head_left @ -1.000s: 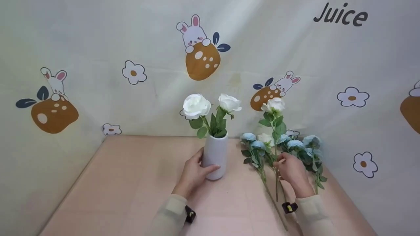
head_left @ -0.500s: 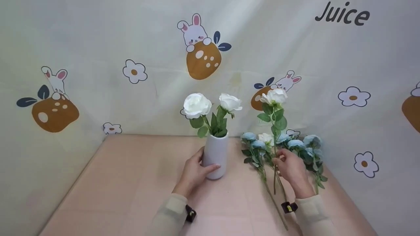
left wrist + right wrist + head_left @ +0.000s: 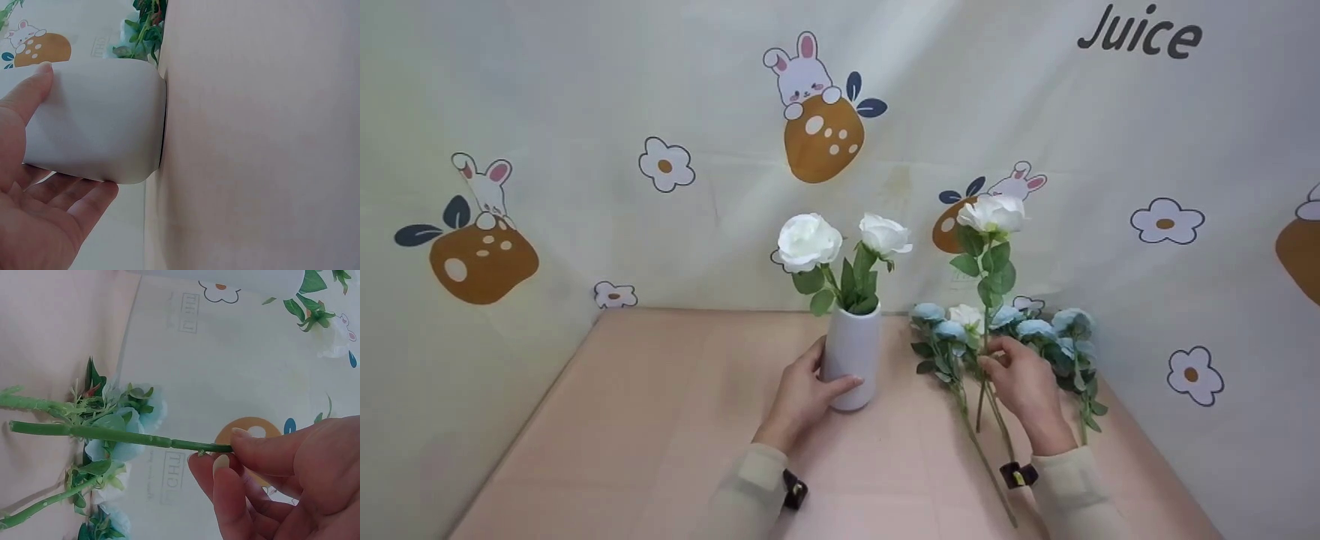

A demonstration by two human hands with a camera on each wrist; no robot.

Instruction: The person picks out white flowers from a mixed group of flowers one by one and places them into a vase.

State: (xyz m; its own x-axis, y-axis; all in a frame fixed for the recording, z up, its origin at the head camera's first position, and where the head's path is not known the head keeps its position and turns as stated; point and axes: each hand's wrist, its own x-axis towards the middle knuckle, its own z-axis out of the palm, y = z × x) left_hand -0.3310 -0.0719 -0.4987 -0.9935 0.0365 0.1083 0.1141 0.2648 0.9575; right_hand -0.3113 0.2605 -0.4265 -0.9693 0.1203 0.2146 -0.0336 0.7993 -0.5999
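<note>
Left fingers [image 3: 94,204] grip the white vase [image 3: 853,352] holding 2 white flowers [image 3: 810,241]

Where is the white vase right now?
In the head view, the white vase stands upright on the table, held by the left hand, left of the blue flowers.

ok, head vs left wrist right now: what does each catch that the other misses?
Only head: the right hand pinching a white flower by its stem, the two white blooms standing in the vase, and the "Juice" lettering.

Only left wrist: the fingertips of the left hand behind the vase, which hides them from the head camera.

Both: left hand gripping the vase, the table, the bunny-print backdrop, and some green foliage.
</note>
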